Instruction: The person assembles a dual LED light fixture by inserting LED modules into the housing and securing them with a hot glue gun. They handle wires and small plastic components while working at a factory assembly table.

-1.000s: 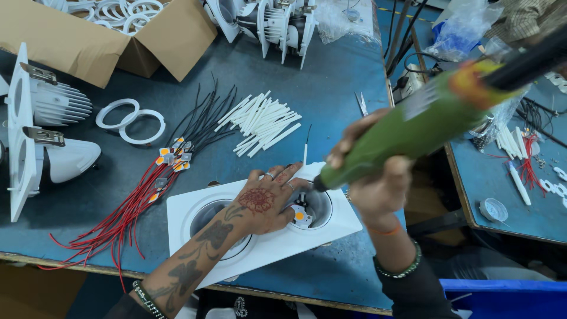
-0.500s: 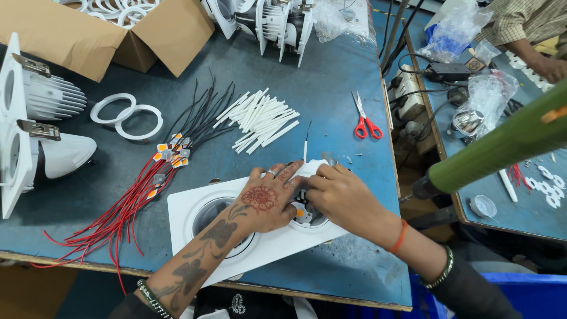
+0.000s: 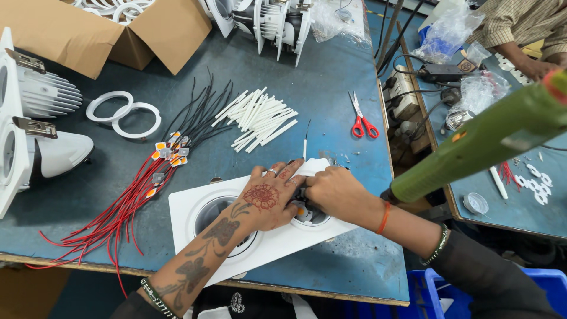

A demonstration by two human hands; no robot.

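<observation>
A white twin-hole lamp frame (image 3: 188,208) lies flat at the table's near edge. My left hand (image 3: 266,198), with a henna pattern and rings, presses down on the frame between its two round openings. Its fingers reach to the right opening (image 3: 313,218). My right hand (image 3: 333,192) meets them there, fingertips pinched on a small orange-and-white LED chip (image 3: 298,205) seated in that opening. A green electric screwdriver (image 3: 484,142) hangs free to the right of my right forearm, held by neither hand.
Red and black wires with LED chips (image 3: 139,192) fan out left of the frame. Behind it are white sleeve tubes (image 3: 257,118), red scissors (image 3: 361,122) and two white rings (image 3: 124,112). Lamp housings (image 3: 41,118) stand left, a cardboard box (image 3: 88,29) behind. Another person's arm (image 3: 525,41) works at the far right.
My right hand let go of the green screwdriver, which swung up and to the right. That hand then came down beside my left hand at the frame's right opening.
</observation>
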